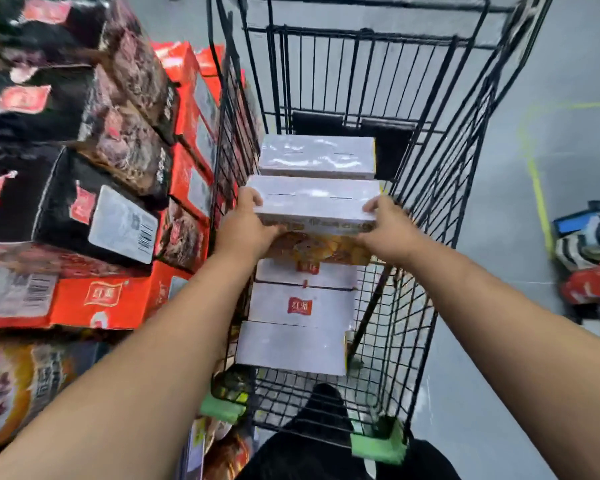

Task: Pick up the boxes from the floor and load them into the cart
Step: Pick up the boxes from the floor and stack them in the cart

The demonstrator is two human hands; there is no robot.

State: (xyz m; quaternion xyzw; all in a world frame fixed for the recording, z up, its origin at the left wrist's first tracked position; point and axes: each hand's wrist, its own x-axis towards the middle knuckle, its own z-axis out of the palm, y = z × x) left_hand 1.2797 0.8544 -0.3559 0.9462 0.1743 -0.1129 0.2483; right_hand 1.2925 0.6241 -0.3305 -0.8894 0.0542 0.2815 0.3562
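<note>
Left hand (246,225) and right hand (390,228) pinch the white box (316,202) at its ends; a weak grip may drop it crooked on the stacked boxes (300,306) below the fingers (252,199).

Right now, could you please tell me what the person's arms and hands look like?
The left hand and right hand are bare: no gloves, rings, watch or bands show. The left forearm and right forearm are uncovered down to the frame's edge, so no sleeve is visible.
</note>
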